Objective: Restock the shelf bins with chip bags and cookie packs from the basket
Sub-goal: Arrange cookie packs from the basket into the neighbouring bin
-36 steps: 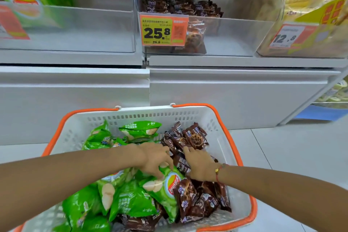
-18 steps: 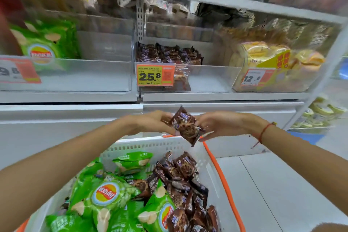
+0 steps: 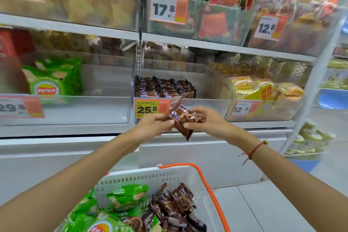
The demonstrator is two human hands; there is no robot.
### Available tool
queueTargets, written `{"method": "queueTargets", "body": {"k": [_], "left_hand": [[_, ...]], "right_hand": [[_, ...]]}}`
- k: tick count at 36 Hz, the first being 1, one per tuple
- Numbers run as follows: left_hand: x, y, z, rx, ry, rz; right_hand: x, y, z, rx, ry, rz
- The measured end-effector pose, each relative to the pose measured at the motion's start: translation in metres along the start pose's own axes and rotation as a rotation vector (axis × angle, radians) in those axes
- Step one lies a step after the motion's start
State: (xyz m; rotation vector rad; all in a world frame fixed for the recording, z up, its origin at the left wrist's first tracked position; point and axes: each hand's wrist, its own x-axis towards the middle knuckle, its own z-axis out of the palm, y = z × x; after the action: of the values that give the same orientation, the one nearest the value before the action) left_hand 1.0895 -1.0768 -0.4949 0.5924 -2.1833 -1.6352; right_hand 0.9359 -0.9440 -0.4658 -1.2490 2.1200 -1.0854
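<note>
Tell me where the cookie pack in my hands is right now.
In the head view, the cookie pack sits centre frame, held by the left hand and right hand, just in front of the 25.8 price tag.

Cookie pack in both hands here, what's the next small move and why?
Probably lift the cookie pack up and forward over the clear front wall of the middle bin. The left hand and right hand pinch it just in front of the 25.8 price tag, and the same brown packs are stacked in that bin.
</note>
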Motion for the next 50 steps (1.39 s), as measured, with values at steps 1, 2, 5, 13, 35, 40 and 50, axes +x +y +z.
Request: {"method": "queueTargets", "body": {"k": [1,2,5,13,35,40,50], "left_hand": [[0.001,0.003,-0.002,-0.013,0.019,0.027],[0.001,0.008,-0.004,-0.028,0.036,0.062],[0.005,0.021,-0.014,-0.065,0.120,0.205],[0.028,0.031,-0.058,0.327,0.678,0.340],[0.070,-0.015,-0.072,0.779,0.817,0.306],[0.070,-0.014,-0.073,0.791,0.817,0.310],[0.071,-0.014,-0.073,0.811,0.834,0.330]], "right_hand": [[0.002,-0.005,-0.003,-0.024,0.017,-0.027],[0.004,-0.010,-0.005,-0.034,0.022,-0.051],[0.014,-0.024,-0.015,-0.001,0.040,-0.105],[0.085,-0.043,-0.064,-0.025,0.185,-0.116],[0.203,0.022,-0.059,-1.054,-0.012,-0.096],[0.205,0.017,-0.060,-1.062,0.012,-0.093],[0.214,0.024,-0.055,-0.964,-0.017,-0.063]]}}
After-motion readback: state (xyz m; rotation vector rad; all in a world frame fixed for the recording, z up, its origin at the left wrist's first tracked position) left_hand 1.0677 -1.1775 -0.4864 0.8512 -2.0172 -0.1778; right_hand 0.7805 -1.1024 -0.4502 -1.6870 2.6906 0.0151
